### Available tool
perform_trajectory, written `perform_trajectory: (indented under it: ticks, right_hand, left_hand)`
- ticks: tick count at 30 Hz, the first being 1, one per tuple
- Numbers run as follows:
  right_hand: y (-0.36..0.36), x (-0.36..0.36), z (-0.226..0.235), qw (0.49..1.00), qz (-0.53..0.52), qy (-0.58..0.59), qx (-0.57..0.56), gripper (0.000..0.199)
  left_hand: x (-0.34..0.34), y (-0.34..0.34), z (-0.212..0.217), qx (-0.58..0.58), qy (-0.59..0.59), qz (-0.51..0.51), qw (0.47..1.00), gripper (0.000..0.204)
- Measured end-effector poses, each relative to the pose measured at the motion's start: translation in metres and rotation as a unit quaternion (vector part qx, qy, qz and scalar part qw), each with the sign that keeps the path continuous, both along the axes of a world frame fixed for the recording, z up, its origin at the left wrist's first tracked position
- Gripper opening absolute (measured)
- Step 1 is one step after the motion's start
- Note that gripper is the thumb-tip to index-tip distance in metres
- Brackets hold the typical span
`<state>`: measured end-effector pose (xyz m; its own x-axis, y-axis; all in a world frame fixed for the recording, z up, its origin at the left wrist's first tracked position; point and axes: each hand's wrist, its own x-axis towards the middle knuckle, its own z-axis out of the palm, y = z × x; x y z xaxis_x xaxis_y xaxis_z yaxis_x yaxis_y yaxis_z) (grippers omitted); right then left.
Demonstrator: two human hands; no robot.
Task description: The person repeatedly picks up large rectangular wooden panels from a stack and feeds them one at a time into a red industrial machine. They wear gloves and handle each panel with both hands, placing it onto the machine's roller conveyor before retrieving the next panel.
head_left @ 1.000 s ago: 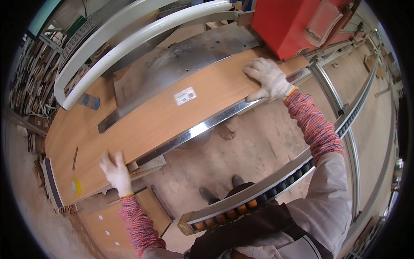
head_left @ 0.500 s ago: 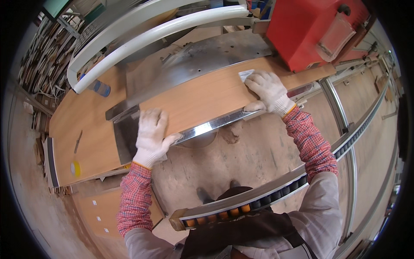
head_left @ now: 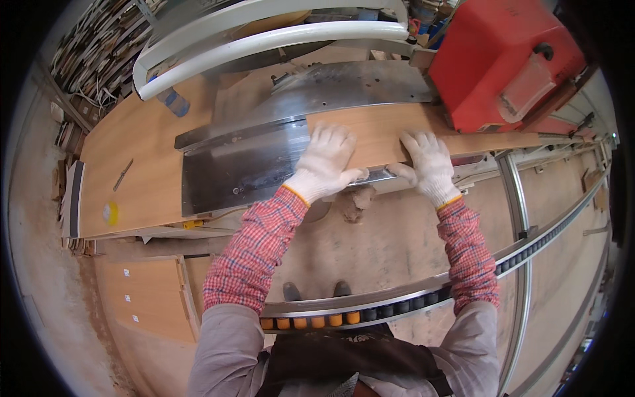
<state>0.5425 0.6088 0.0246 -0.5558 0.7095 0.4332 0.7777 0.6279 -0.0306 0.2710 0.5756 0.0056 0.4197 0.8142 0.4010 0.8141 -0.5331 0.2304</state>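
A wood-coloured board (head_left: 377,126) lies on a metal machine bed (head_left: 245,165), its right part passing along the foot of a red machine housing (head_left: 486,59). My left hand (head_left: 324,162), in a white knitted glove, rests on the board's left end, fingers stretched out and thumb toward the near edge. Farther right, my right hand (head_left: 428,162), gloved alike, lies on the board with its fingers spread flat. Its thumb points left along the near metal edge. Both hands are open and press from above.
A white curved guard bar (head_left: 271,53) spans the far side. On the wood-coloured table at left are a blue-tinted bottle (head_left: 175,102), a thin knife-like tool (head_left: 123,175) and a yellow tape roll (head_left: 110,213). A roller rail (head_left: 370,311) runs close before my body.
The board has slid right along the bed, baring more metal at its left. My left hand has moved right with it, nearer to my right hand. The view has shifted slightly.
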Motion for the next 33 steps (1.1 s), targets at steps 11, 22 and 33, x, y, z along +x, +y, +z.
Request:
perform_trajectory:
  ticks: [11, 22, 33]
  right_hand:
    - [-0.253, 0.023, 0.06, 0.914, -0.072, 0.23, -0.327, 0.024]
    - [-0.391, -0.191, -0.077, 0.626, 0.193, 0.085, -0.751, 0.03]
    - [-0.462, -0.512, -0.267, 0.458, 0.049, 0.118, -0.88, 0.03]
  left_hand:
    - [0.114, 0.056, -0.007, -0.026, 0.021, -0.042, 0.999, 0.06]
    - [-0.193, -0.323, -0.024, 0.195, -0.158, 0.333, 0.909, 0.029]
    - [-0.287, -0.725, -0.22, -0.058, -0.42, 0.847, 0.319, 0.053]
